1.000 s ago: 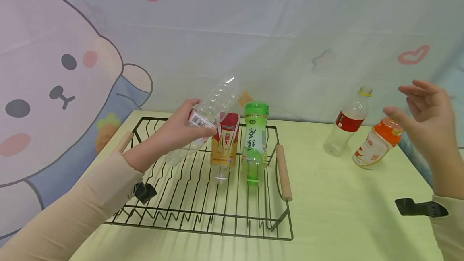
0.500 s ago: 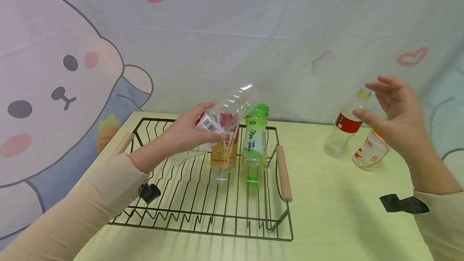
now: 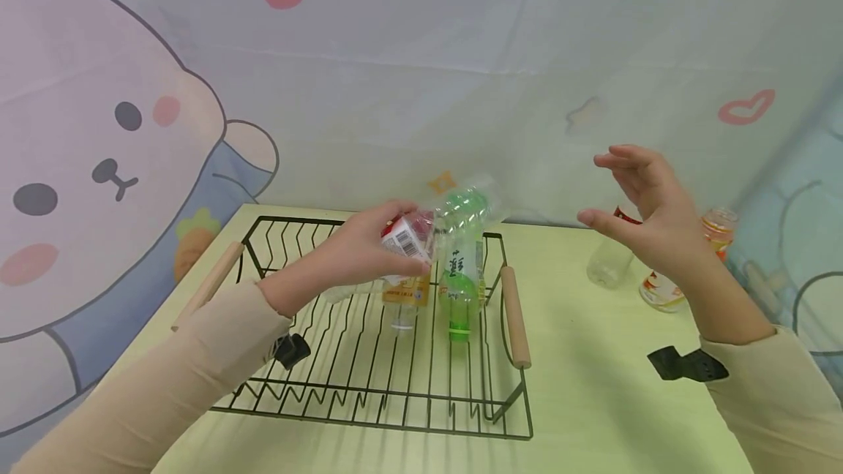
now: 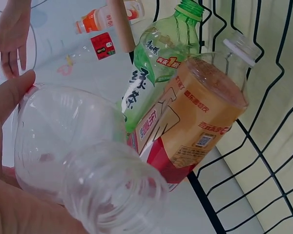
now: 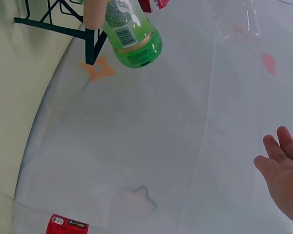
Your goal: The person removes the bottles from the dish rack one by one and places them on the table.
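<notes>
Wire rack (image 3: 516,317) nearest. Above it, the left hand (image 3: 358,247), fingers and thumb gripping the clear bottle (image 3: 416,241), has shifted toward 3 o'clock; the bottle now overlaps the green bottle (image 3: 461,291) in the head view, contact undetermined. The right hand (image 3: 658,218) has moved toward 9 o'clock, thumb spread from fingers, holding nothing. Judged effect: clear bottle nearer its reach, not yet set down. Beyond stands the red-labelled bottle (image 3: 609,265).
</notes>
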Motion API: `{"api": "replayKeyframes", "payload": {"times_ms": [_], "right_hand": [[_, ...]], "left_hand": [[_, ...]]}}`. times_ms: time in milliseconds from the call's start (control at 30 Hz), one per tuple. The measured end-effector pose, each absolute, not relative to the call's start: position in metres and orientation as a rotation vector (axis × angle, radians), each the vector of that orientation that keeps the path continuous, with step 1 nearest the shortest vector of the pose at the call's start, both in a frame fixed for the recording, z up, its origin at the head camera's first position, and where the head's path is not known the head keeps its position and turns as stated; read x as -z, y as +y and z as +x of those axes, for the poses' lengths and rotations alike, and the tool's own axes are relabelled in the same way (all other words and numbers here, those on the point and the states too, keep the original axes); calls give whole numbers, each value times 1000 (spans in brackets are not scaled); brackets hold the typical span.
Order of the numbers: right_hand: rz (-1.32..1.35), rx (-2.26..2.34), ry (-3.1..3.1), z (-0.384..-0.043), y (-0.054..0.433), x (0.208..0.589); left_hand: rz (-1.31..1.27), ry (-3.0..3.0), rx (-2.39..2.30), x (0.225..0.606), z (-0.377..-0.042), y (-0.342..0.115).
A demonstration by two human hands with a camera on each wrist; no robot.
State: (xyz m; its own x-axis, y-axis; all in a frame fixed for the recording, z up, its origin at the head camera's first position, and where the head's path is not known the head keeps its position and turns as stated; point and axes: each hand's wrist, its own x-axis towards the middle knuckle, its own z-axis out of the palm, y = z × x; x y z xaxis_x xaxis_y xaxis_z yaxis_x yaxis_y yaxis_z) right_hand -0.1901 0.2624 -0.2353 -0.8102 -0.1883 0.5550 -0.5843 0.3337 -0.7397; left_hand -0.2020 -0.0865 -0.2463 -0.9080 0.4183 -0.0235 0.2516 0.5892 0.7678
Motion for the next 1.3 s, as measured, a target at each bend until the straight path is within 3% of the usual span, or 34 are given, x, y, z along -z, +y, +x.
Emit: {"api": "replayKeyframes", "payload": {"times_ms": [1300], "right_hand": [[988, -1250, -2564, -198, 209, 244]], "left_hand": [[765, 2630, -924, 244, -202, -51]]}}
